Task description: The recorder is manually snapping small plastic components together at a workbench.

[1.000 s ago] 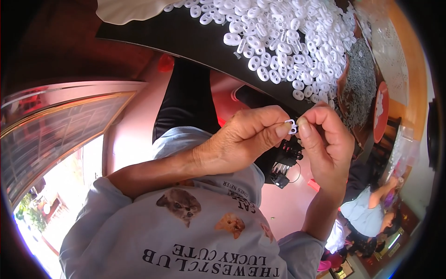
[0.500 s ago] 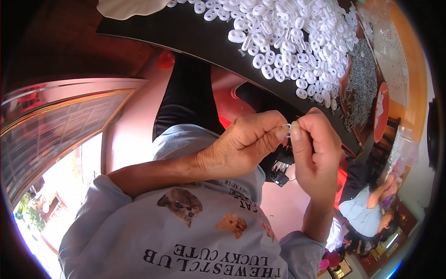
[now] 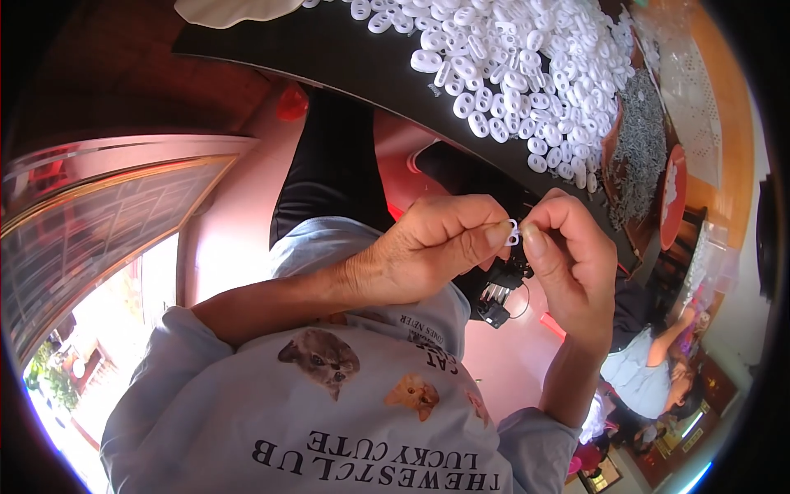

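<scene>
A small white plastic ring piece (image 3: 513, 233) is pinched between the fingertips of both hands, just below the edge of a black table (image 3: 329, 58). My left hand (image 3: 428, 255) grips it from the left with thumb and forefinger. My right hand (image 3: 568, 263) grips it from the right. Both hands hover over my lap. A big heap of the same white plastic pieces (image 3: 527, 66) lies on the table above the hands.
A pile of small grey metal parts (image 3: 638, 152) lies right of the white heap, beside a red dish (image 3: 668, 198). A small black device (image 3: 498, 288) sits under my hands. Another person (image 3: 650, 370) is at the lower right. The floor is pink.
Both hands stayed together on the white piece; my right hand shifted slightly and its fingers closed tighter against my left fingertips.
</scene>
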{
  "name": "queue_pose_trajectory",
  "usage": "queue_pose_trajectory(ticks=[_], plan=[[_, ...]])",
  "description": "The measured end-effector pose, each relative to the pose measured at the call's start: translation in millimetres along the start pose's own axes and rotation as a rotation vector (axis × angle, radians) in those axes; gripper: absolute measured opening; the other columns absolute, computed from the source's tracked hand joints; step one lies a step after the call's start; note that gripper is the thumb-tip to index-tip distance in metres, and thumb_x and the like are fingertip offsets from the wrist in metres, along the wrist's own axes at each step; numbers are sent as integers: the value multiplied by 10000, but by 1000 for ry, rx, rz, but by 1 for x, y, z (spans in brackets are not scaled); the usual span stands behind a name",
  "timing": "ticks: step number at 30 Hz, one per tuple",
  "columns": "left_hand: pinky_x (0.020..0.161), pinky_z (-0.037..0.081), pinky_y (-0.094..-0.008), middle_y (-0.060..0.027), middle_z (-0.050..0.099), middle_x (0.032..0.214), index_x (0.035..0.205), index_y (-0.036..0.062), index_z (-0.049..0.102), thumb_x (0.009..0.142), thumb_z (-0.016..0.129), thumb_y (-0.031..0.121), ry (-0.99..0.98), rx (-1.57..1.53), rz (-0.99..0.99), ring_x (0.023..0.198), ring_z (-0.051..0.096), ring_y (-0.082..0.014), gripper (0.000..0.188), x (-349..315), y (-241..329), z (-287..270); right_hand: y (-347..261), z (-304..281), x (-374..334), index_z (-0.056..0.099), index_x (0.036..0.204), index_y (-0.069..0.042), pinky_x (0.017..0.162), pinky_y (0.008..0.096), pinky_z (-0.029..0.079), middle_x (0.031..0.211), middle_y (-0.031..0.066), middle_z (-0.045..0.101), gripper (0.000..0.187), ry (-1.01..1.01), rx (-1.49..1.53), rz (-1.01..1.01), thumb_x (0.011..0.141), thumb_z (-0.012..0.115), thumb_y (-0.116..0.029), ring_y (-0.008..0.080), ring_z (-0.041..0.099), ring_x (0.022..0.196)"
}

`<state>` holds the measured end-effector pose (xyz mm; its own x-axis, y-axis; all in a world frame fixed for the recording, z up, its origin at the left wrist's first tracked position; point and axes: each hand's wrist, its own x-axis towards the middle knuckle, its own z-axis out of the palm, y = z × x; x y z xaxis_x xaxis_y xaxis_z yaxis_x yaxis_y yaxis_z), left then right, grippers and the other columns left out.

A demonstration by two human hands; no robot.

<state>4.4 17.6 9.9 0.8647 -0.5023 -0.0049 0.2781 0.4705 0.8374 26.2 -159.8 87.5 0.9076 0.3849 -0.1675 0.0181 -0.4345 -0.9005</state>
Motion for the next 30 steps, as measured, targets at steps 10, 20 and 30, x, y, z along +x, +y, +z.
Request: queue_pose_trajectory(ticks=[10, 20, 30], plan=[[611, 396, -217, 0, 524, 762, 896, 8, 570, 1028, 461, 160, -38, 22, -40, 677, 458, -57, 229, -4, -3, -2, 4, 10, 0, 485, 867, 21, 537, 342, 373, 700, 103, 439, 79, -32, -271, -114, 928, 533, 7, 241, 440, 587], [603, 388, -206, 12, 524, 754, 897, 17, 574, 1030, 469, 191, -67, 10, -99, 674, 455, -45, 242, -3, -4, -3, 7, 4, -3, 507, 871, 16, 551, 281, 380, 715, 68, 476, 97, -59, -103, -19, 933, 566, -30, 153, 451, 599], [590, 391, -203, 11, 537, 753, 908, 25, 598, 1019, 495, 200, 48, 36, -63, 654, 471, -48, 232, 0, -13, -10, 35, -9, 19, 593, 1030, -32, 578, 361, 466, 889, 107, 528, 219, 228, -844, -289, 833, 688, -55, 277, 586, 660]])
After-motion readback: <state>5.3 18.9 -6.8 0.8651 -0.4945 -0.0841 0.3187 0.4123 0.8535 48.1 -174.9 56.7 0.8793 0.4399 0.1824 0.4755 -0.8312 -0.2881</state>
